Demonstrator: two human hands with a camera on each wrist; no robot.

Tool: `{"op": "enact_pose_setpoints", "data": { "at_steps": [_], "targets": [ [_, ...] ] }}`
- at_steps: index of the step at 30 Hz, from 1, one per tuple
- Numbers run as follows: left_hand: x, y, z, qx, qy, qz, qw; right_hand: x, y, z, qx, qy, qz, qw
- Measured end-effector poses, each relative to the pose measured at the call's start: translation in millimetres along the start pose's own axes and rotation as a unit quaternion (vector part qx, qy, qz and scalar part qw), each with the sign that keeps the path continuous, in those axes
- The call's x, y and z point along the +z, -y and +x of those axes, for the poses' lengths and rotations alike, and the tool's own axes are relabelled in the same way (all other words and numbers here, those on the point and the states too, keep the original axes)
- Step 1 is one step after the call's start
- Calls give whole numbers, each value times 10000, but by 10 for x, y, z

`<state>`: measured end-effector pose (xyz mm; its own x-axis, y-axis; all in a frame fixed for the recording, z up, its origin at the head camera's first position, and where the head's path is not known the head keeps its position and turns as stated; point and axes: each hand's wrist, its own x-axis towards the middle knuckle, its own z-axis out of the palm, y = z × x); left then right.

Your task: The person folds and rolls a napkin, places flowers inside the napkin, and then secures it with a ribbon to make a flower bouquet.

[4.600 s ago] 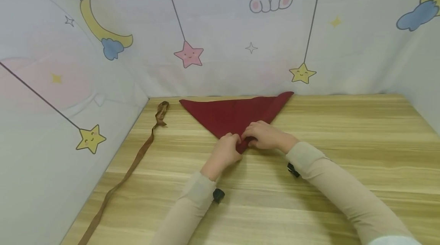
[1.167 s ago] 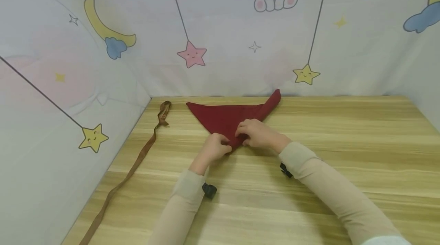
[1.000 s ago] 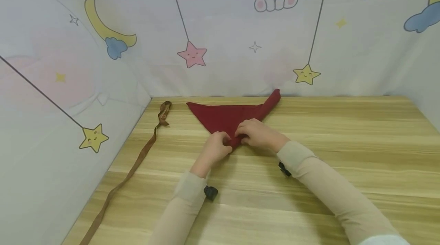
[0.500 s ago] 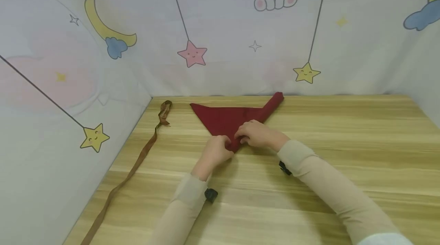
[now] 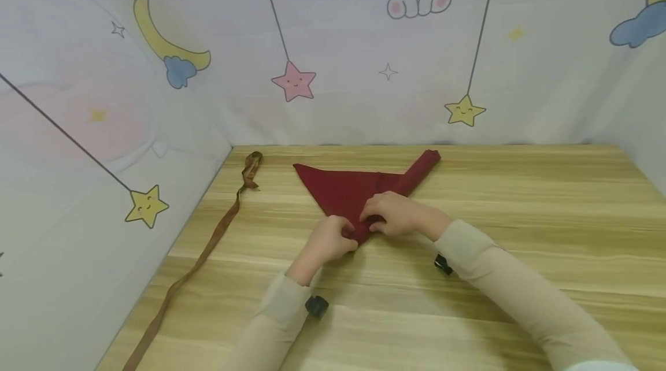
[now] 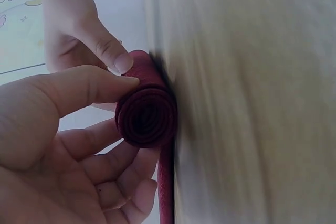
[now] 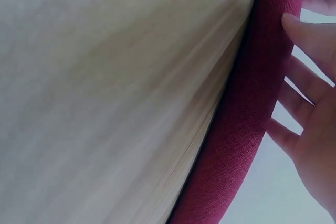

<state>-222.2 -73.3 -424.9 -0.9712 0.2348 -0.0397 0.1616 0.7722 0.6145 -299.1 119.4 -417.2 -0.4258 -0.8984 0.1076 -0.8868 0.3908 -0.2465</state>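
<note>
A dark red cloth napkin (image 5: 343, 186) lies on the table, part flat triangle and part rolled. Its roll runs along the right edge toward the far right. At the roll's near end, my left hand (image 5: 329, 241) pinches it between thumb and fingers. The left wrist view shows the spiral end of the napkin (image 6: 147, 119), with the left thumb on top and the fingers beneath. A little farther up the roll, my right hand (image 5: 398, 215) holds it with bent fingers. In the right wrist view, the right hand (image 7: 315, 135) has thumb and fingertips against the rolled napkin (image 7: 252, 87).
A long brown ribbon (image 5: 203, 252) lies along the table's left side, looped at its far end. The wood-grain table (image 5: 520, 203) meets a white printed curtain (image 5: 354, 30) at the back and sides. Black wrist cameras sit under both sleeves.
The napkin's right side has been rolled inward, making a thicker tube and a smaller flat triangle. Over the last half second, napkin and hands shift slightly lower in view. The ribbon stays put.
</note>
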Motion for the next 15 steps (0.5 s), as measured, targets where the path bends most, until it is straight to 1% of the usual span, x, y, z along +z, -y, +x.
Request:
{"op": "enact_pose_setpoints", "data": {
  "at_steps": [4,6,11,13,15],
  "targets": [
    [-8,43,15,-98,36,-183,9998,10,0,0,-245,-326,-30,9992],
    [-15,70,30,-135,59,-315,9994,21,-6,6,-335,-425,-113,9985],
    [-40,105,53,-362,112,-531,9979,70,-16,18,-250,-368,-264,9987],
    [-44,95,54,-436,91,-463,9979,87,-9,27,-234,-339,-335,9986],
    [-43,63,54,-439,25,-322,9985,94,2,33,-268,-344,-419,9982]
  ]
}}
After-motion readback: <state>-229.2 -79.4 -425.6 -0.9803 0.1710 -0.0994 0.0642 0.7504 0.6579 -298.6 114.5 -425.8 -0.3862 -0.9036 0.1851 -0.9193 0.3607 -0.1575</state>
